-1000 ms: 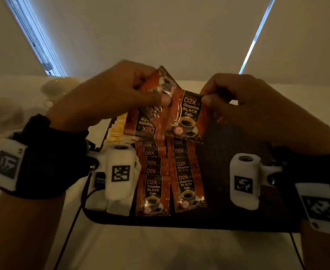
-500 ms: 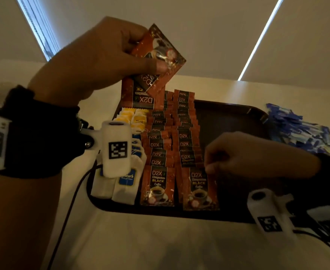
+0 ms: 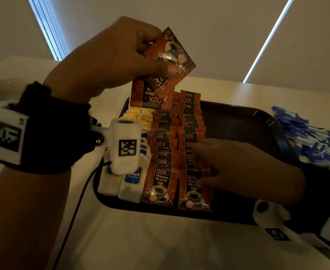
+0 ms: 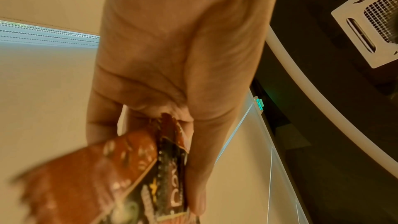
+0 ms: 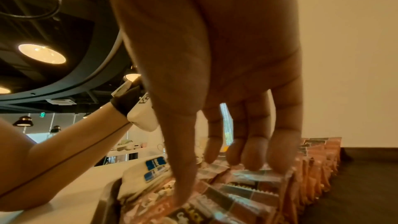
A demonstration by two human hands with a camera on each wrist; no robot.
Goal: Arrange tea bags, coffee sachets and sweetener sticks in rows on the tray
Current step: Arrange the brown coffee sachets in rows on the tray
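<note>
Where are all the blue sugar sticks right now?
In the head view, the blue sweetener sticks lie in a loose pile on the table, just off the right edge of the tray, not yet on it.

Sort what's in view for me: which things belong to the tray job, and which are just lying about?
Part of the job:
- tray
- coffee sachets in two rows
- spare coffee sachets held by the left hand
- tea bags in the tray's left row
- blue sweetener sticks piled right of the tray
- right hand on the right sachet row

Lying about:
- white crockery, far left
</note>
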